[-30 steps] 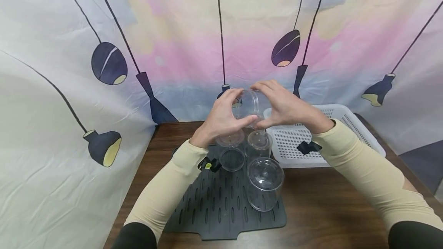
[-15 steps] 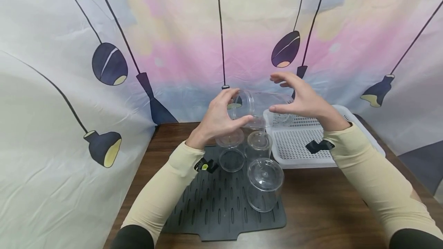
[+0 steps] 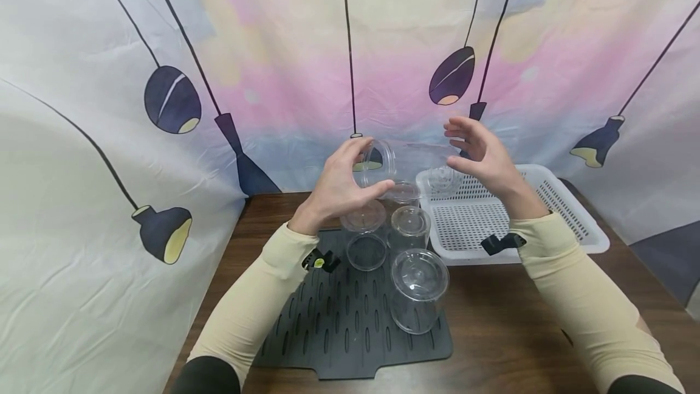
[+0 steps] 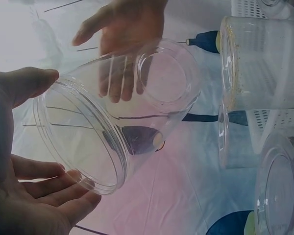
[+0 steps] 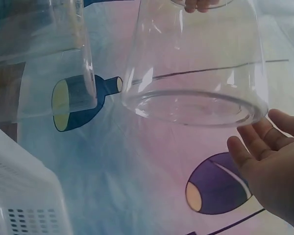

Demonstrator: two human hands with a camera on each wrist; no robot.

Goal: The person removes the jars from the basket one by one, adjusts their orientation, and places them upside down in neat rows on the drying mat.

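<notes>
My left hand (image 3: 343,181) grips a clear jar (image 4: 161,73) by its ridged rim, thumb on one side and fingers on the other. The jar lies sideways in the air, mouth toward the left palm and base toward the right. Close to that base is my right hand (image 3: 487,163), fingers relaxed and holding nothing; whether a fingertip touches the jar I cannot tell. Below, several clear jars stand base up on a dark ribbed mat (image 3: 355,333): a wide one (image 3: 419,290) in front, a narrower one (image 3: 410,230) behind, another (image 3: 365,242) to the left.
A white perforated basket (image 3: 514,257) sits at the right of the mat on the brown wooden table (image 3: 508,333). At the table's back hangs a cloth (image 3: 295,78) printed with lamps. Part of a further jar (image 3: 403,192) shows beneath the held one.
My right hand has let go of the jar and moved right, its fingers loosened. The left hand has shifted slightly left, keeping its grip on the jar.
</notes>
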